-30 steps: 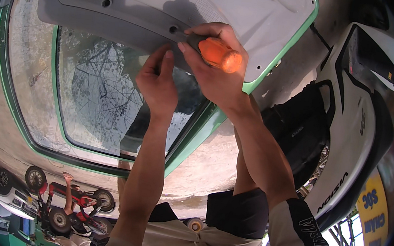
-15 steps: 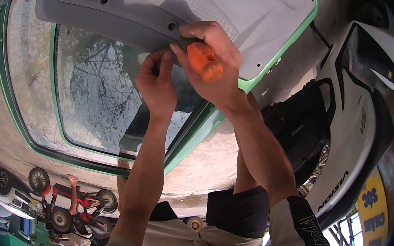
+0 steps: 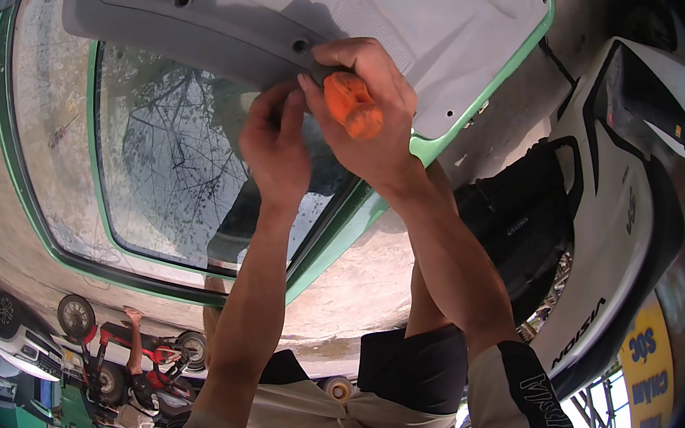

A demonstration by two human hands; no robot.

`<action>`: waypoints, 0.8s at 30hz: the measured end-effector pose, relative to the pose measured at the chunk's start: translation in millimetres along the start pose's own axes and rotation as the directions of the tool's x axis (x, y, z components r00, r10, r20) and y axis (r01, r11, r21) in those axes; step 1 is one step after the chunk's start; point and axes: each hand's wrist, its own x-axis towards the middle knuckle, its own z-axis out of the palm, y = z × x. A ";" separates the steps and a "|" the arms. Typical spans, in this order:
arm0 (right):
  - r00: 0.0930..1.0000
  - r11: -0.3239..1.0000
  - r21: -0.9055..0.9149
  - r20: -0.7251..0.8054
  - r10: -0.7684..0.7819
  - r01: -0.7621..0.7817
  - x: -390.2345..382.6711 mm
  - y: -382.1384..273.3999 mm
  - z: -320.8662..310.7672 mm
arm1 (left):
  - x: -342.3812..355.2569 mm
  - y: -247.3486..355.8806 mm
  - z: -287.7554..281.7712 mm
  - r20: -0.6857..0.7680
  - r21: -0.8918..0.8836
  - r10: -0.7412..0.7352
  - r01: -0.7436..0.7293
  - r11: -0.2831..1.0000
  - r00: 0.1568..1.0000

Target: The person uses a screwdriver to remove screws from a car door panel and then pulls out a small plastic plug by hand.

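Observation:
A grey door trim panel [image 3: 238, 20] with round screw holes covers the inner side of a green-framed vehicle door. My right hand [image 3: 372, 103] is closed around a screwdriver with an orange handle [image 3: 350, 105]; its fingertips are by a hole near the panel's lower edge. The screwdriver's tip is hidden behind the fingers. Just left of it, my left hand [image 3: 279, 139] is closed, thumb against curled fingers, below the panel edge and in front of the window glass [image 3: 180, 153]. Whatever those fingers may pinch cannot be made out.
Close by on the right stands a white and black scooter [image 3: 638, 214], with a black bag [image 3: 519, 217] beside it. A yellow sign [image 3: 649, 376] is at the right rim. At the lower left are a red motorbike [image 3: 162, 354] with a person and a white car [image 3: 1, 319].
Both hands keep their place at the panel edge; the left has shifted slightly right and the orange handle slightly left. In the background, the red motorbike and the person have moved a little right.

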 end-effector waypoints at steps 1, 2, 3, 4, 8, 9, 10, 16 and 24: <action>1.000 1.000 -0.009 -0.005 0.006 -0.006 0.4 -0.4 0.1 | -0.6 -3.2 -3.7 -0.010 0.036 -0.013 0.014 0.999 1.000; 1.000 1.000 -0.009 -0.007 0.006 -0.006 0.6 -0.2 0.1 | -1.1 -5.9 -7.8 -0.008 0.037 -0.012 0.012 0.999 1.000; 1.000 1.000 0.009 -0.007 0.004 -0.004 0.6 0.3 0.0 | -1.5 -8.7 -12.4 -0.028 0.076 -0.025 0.027 0.997 0.999; 1.000 1.000 0.027 -0.007 0.004 -0.003 -0.4 1.2 -0.1 | -1.9 -13.4 -17.1 -0.047 0.115 -0.038 0.043 0.992 0.998; 1.000 0.999 0.033 -0.004 0.001 -0.001 -2.0 2.8 -0.4 | -0.4 -36.9 -36.8 -0.058 0.147 -0.002 0.011 0.989 0.998; 1.000 0.999 0.036 0.000 0.004 -0.004 -2.5 3.1 -0.3 | 1.3 -42.3 -42.1 -0.054 0.148 0.015 -0.007 0.989 0.998; 1.000 0.999 0.038 0.005 0.008 -0.008 -2.8 3.3 -0.5 | 2.6 -45.4 -45.1 -0.049 0.148 0.031 -0.023 0.989 0.998; 1.000 0.999 0.048 -0.001 -0.024 0.024 -4.1 1.2 -5.1 | 7.6 -64.1 -55.5 -0.003 0.057 -0.024 0.025 0.998 1.000; 0.986 0.980 0.134 -0.061 0.154 -0.145 -13.1 -10.2 -15.9 | 7.3 -56.2 -46.7 0.009 0.125 -0.074 0.072 0.990 0.997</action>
